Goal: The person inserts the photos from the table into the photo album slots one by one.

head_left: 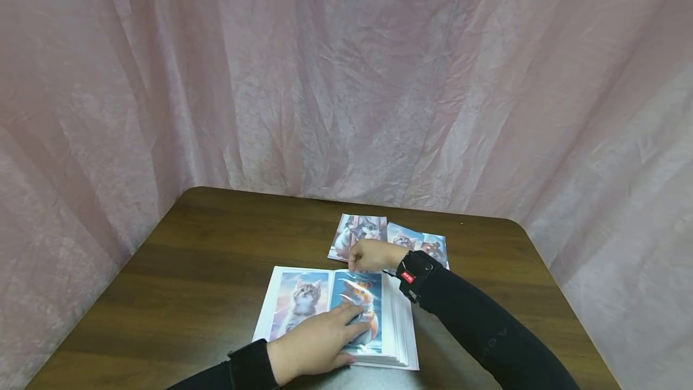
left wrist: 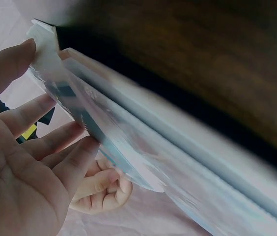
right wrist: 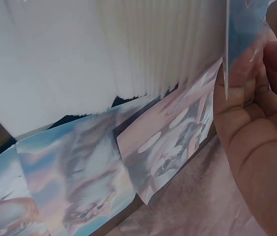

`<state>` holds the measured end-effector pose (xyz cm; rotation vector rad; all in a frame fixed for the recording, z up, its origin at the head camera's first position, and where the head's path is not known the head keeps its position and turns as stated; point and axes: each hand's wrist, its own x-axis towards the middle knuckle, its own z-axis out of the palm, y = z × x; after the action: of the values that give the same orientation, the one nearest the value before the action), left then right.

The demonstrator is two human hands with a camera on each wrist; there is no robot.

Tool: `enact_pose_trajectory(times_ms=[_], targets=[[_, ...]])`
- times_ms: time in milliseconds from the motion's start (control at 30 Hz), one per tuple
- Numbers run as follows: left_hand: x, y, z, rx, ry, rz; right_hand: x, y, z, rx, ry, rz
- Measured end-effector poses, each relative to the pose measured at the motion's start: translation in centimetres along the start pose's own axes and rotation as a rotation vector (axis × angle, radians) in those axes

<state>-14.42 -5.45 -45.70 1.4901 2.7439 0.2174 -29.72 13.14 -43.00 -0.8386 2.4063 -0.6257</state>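
Note:
A photo album (head_left: 265, 315) lies spread on the table, with a grey kitten picture (head_left: 305, 297) on its left page. The right page carries a blue picture of an orange furry animal (head_left: 368, 286) under glossy clear plastic. My left hand (head_left: 314, 342) rests on that picture, fingers extended; the left wrist view shows its fingertips (left wrist: 90, 145) against the plastic. At the page's top edge, my right hand (head_left: 375, 254) pinches the clear sleeve (right wrist: 244, 44) between thumb and curled fingers. Whether the picture's edge is also in the pinch is hidden.
Behind the album lie loose animal pictures: one with grey kittens (head_left: 368, 227), one with a kitten (head_left: 403, 236) and one with a brown animal (head_left: 435, 247), partly covered by my right wrist. The brown table (head_left: 216, 263) ends at a pink curtain (head_left: 335, 77).

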Motion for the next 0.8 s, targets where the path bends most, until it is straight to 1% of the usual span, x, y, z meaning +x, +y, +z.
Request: enact_pose_trajectory(times_ms=[133,300,400,600,800], targets=[[0.0,-0.1,0.0,-0.011,0.014,0.008,-0.2,0.3,-0.1,0.010,0.020,-0.008],[0.0,-0.2,-0.2,-0.045,0.008,0.002,-0.7,0.7,-0.4,0.064,0.058,0.011],[0.0,-0.3,-0.2,-0.054,0.012,0.001,-1.1,0.9,-0.7,0.068,0.080,0.011],[0.0,-0.5,-0.3,-0.044,0.041,0.006,-2.0,1.0,-1.5,0.066,0.112,-0.015],[0.0,-0.5,-0.4,-0.014,0.084,0.019,-2.7,1.2,-2.0,0.054,0.139,-0.045]])
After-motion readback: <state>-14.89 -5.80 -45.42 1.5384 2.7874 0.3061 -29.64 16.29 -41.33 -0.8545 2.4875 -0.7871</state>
